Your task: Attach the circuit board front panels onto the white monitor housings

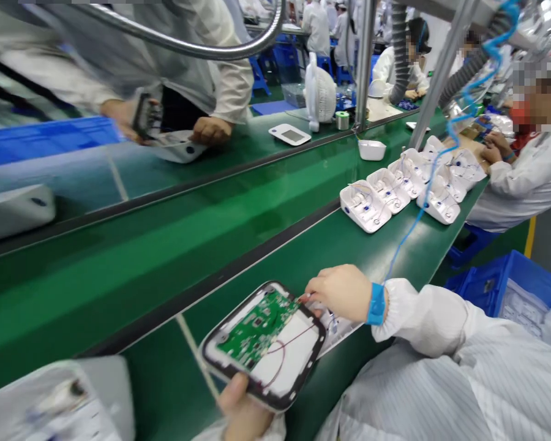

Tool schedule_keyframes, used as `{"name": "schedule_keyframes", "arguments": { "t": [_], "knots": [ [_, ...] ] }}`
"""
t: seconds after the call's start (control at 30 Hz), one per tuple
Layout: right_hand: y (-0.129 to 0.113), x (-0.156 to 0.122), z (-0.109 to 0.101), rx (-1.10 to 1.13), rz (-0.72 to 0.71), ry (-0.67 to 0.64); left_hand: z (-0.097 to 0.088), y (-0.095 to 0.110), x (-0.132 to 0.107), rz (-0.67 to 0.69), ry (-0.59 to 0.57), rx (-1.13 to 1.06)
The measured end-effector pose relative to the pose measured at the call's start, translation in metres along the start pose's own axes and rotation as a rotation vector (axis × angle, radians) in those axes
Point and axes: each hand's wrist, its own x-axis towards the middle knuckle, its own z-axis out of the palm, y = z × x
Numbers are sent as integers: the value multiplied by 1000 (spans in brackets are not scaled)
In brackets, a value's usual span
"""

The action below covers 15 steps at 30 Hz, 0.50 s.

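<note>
My left hand point(245, 413) grips the lower edge of a front cover point(294, 358), its thumb over the dark rim. The cover is tilted up with its inside facing me. A green circuit board point(257, 324) sits in it, and thin dark red wires point(282, 361) loop across its white part. My right hand point(342, 291), with a blue wrist strap point(376, 304), has its fingers pinched at the board's upper right corner; what lies between the fingertips is too small to make out. Under the right hand and partly hidden by the cover is a white housing point(337, 331).
Several white housings point(365, 205) with wiring stand to the right on the green bench. Another, blurred housing point(50, 404) is at lower left. A coiled blue cord point(450, 122) hangs on the right. Across the belt point(165, 245), a co-worker's hands point(211, 130) handle a similar unit.
</note>
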Motion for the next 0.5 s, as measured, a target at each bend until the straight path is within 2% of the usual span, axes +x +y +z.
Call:
{"name": "schedule_keyframes", "arguments": {
  "t": [0.13,0.27,0.37,0.5],
  "knots": [
    [-4,-8,-3,37,110,16,-4,-7,0,-34,-117,-123],
    [-8,-12,-8,29,190,-23,-7,-10,-4,-105,-176,-151],
    [-11,-15,-11,28,173,-16,-8,-11,-6,-165,-207,-138],
    [-17,-20,-5,273,56,38,-10,-13,-6,-200,-252,-102]
  ]
}}
